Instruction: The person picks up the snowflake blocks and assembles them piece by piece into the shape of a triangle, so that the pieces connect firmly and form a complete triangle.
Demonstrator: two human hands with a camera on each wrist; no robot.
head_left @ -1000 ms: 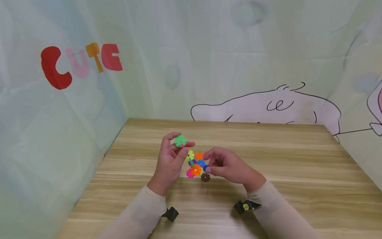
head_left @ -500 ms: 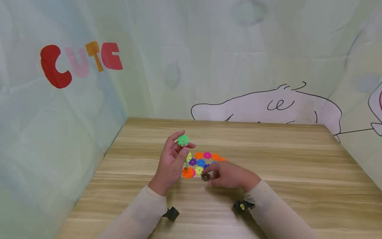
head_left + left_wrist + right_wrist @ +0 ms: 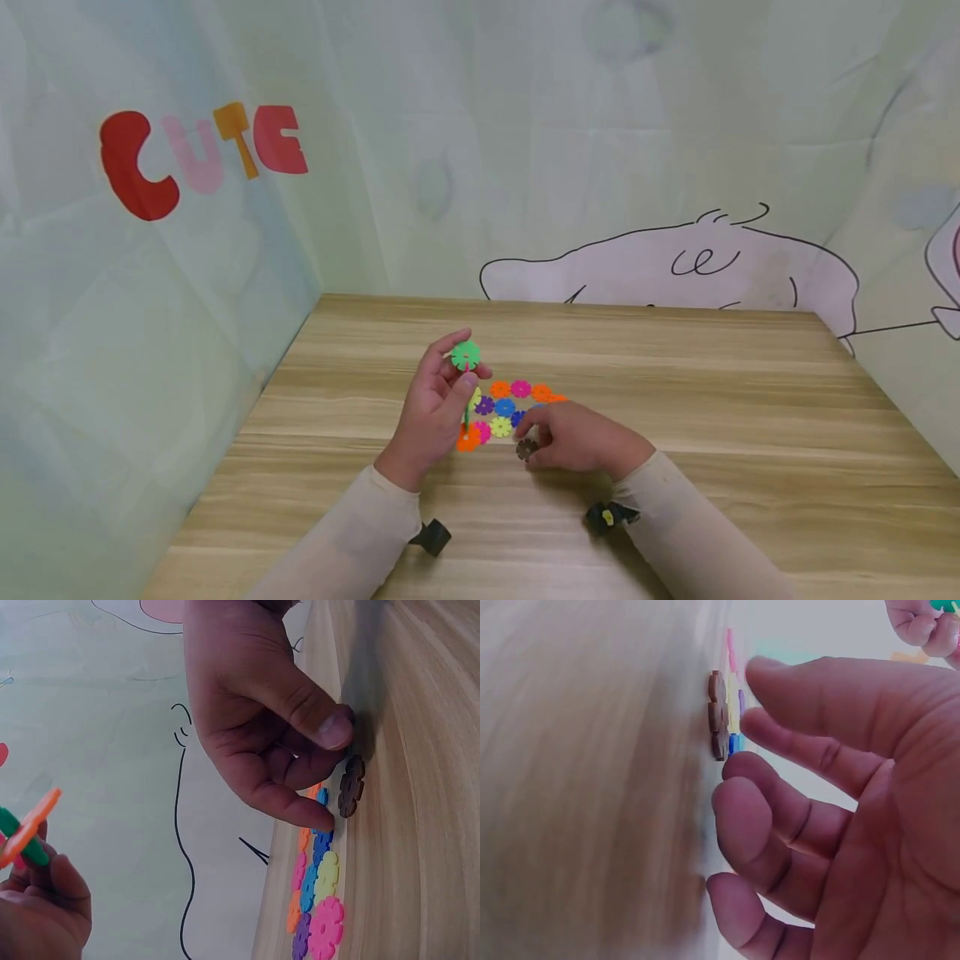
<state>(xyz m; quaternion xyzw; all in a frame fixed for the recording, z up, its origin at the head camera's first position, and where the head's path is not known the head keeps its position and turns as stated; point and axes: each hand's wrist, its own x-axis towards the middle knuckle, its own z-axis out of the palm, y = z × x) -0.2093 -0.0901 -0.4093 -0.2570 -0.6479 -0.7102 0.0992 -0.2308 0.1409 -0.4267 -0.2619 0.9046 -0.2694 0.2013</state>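
Observation:
My left hand point(image 3: 427, 412) pinches a small build of slotted plastic snowflake discs above the table. A light green disc point(image 3: 466, 356) tops it, and a pink piece, a dark green disc and an orange disc point(image 3: 37, 821) show lower down. Just over the tabletop, my right hand point(image 3: 585, 437) reaches down with loosely bent fingers around a brown snowflake disc point(image 3: 351, 787). In the right wrist view the brown disc stands just beyond the fingertips; whether any finger touches it I cannot tell.
Loose snowflake discs lie in rows on the wooden table point(image 3: 360, 517) between the hands, among them a yellow disc point(image 3: 501, 427), a purple disc point(image 3: 484, 406) and a pink disc point(image 3: 521, 389). My right hand covers some of them. A printed cloth wall point(image 3: 450, 167) borders the table.
My right hand has come down and nearer from the far discs to the brown one, which has shifted slightly right. The left hand's build has turned more upright and moved slightly right.

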